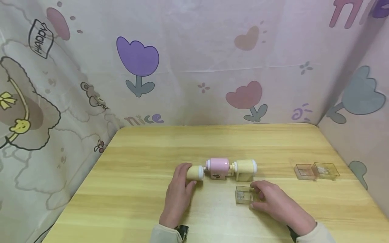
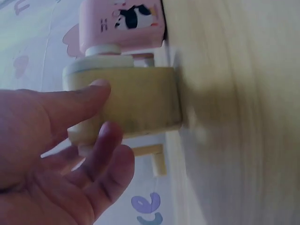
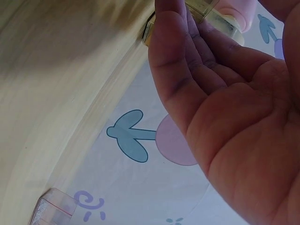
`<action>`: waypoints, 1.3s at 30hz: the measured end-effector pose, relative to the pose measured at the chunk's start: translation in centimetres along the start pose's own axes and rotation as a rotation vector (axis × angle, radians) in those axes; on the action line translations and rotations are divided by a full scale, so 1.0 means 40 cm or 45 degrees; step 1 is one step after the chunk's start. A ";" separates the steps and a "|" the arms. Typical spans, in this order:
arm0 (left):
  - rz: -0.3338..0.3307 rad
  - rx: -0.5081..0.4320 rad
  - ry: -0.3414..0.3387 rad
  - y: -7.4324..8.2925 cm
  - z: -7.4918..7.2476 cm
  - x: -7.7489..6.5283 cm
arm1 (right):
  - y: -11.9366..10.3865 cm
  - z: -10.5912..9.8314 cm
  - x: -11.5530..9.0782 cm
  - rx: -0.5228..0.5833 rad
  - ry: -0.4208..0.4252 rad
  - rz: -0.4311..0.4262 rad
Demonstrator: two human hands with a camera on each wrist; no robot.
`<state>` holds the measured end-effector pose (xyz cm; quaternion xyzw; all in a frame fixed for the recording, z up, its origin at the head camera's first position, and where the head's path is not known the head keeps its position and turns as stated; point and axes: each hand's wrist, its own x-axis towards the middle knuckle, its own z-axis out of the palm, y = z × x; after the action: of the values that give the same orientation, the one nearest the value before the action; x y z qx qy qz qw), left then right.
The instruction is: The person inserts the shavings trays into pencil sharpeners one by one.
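My left hand (image 1: 178, 194) grips a yellow crank pencil sharpener (image 1: 194, 173) with a white face, its thumb on the near side. In the left wrist view, this sharpener's crank handle (image 2: 158, 161) sticks out at the back. A pink sharpener (image 1: 219, 165) with a cartoon picture lies in the middle of the row. Another yellow sharpener (image 1: 245, 166) is at the row's right end. In front of it, my right hand (image 1: 275, 203) pinches the right end of a see-through yellowish drawer (image 1: 243, 195) holding pale bits. Fingers hide that end.
At the right of the wooden table (image 1: 136, 152), a see-through pinkish drawer (image 1: 305, 172) sits beside a yellowish one (image 1: 327, 171) with pale bits inside. A printed cloth (image 1: 194, 50) hangs behind the table and along both sides.
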<state>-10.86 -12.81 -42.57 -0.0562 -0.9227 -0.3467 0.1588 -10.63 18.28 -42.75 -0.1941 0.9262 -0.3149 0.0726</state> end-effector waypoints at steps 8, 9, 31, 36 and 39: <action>-0.017 -0.110 -0.125 -0.024 -0.041 0.003 | 0.003 0.003 0.000 -0.009 0.001 -0.017; -0.005 -0.137 -0.152 -0.027 -0.044 0.003 | 0.003 0.003 0.000 -0.010 0.001 -0.019; 0.199 -0.279 -0.424 0.017 -0.007 -0.010 | 0.005 0.002 -0.001 -0.011 0.014 -0.047; 0.187 -0.230 -0.430 0.026 -0.003 -0.012 | 0.006 0.003 0.000 -0.005 0.019 -0.057; 0.159 -0.250 -0.461 0.027 0.001 -0.013 | 0.006 0.004 0.000 -0.006 0.022 -0.056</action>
<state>-10.15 -11.97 -42.11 -0.1900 -0.8926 -0.4087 0.0054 -10.66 18.35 -43.04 -0.2116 0.9231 -0.3160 0.0572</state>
